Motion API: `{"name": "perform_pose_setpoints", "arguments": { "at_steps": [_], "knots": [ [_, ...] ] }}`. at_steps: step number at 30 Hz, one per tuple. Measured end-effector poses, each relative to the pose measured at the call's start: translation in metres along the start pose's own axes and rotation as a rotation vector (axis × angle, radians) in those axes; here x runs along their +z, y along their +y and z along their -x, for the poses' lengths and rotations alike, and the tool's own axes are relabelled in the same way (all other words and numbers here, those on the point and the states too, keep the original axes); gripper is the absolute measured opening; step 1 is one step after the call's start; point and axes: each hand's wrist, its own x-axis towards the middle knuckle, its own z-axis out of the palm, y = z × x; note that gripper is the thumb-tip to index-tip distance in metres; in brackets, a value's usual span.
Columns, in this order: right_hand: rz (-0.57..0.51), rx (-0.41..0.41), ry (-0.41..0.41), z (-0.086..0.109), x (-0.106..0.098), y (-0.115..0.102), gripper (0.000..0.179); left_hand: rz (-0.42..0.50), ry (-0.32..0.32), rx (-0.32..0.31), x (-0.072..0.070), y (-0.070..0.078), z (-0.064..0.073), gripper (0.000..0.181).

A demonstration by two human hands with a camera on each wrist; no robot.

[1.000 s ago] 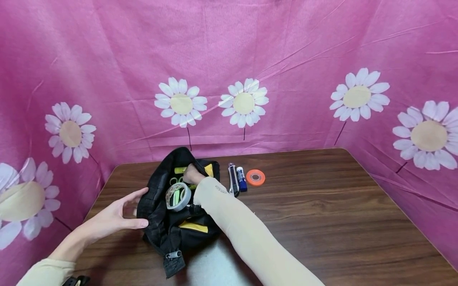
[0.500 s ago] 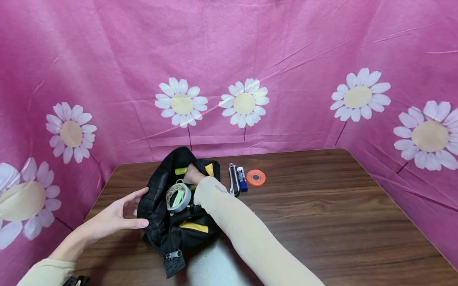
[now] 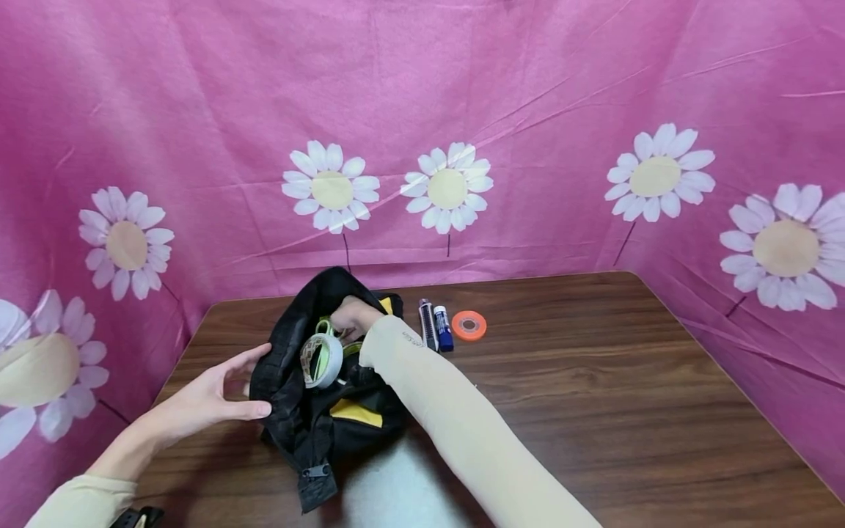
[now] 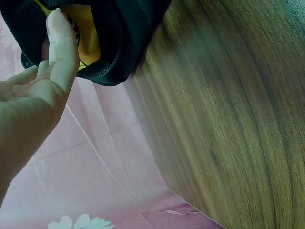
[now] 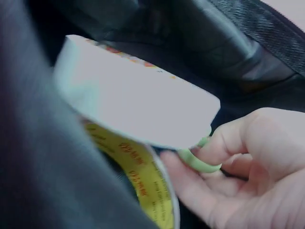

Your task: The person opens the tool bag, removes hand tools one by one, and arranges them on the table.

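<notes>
A black bag with yellow patches stands open on the table, its zipper end hanging toward me. My left hand grips the bag's left rim between thumb and fingers; the left wrist view shows this hand at the bag's edge. Down inside the bag, my right hand pinches the light green handle loop of scissors; their blades are hidden. A roll of white tape lies close beside those fingers. Below it is another tape roll with a yellow printed core.
Right of the bag lie a utility knife, a blue glue stick and an orange disc-shaped roll on the wooden table. A pink flowered cloth hangs behind the table.
My right hand has shifted slightly left inside the bag, to the green scissors handles. The white tape roll has tilted. My left hand keeps its grip on the rim.
</notes>
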Motion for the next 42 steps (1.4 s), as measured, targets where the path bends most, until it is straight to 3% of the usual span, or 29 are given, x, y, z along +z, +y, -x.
{"name": "perform_pose_setpoints", "arguments": {
  "at_steps": [3, 6, 14, 17, 21, 32, 42],
  "knots": [
    [-0.091, -0.046, -0.070, -0.010, -0.003, 0.003, 0.044, 0.001, -0.005, 0.000, 0.000, 0.001, 0.000, 0.086],
    [-0.138, -0.072, -0.158, -0.006, -0.007, -0.002, 0.039, 0.039, -0.024, 0.000, 0.000, 0.001, -0.001, 0.086],
    [-0.220, -0.013, -0.286, 0.004, -0.015, -0.014, 0.014, 0.040, -0.027, -0.004, 0.000, 0.003, -0.002, 0.086],
    [-0.227, -0.010, -0.294, 0.006, -0.017, -0.015, 0.007, 0.031, -0.030, -0.014, -0.001, 0.005, -0.003, 0.086],
    [-0.218, -0.005, -0.299, 0.010, -0.020, -0.018, 0.025, 0.032, -0.038, -0.019, -0.002, 0.006, -0.005, 0.087],
    [-0.078, -0.089, -0.295, 0.024, -0.028, -0.034, 0.044, -0.009, -0.027, -0.020, -0.003, 0.009, -0.007, 0.088],
    [-0.017, -0.144, -0.278, 0.050, -0.038, -0.051, 0.038, 0.032, -0.043, -0.009, -0.002, 0.009, -0.004, 0.088]
  ]
}}
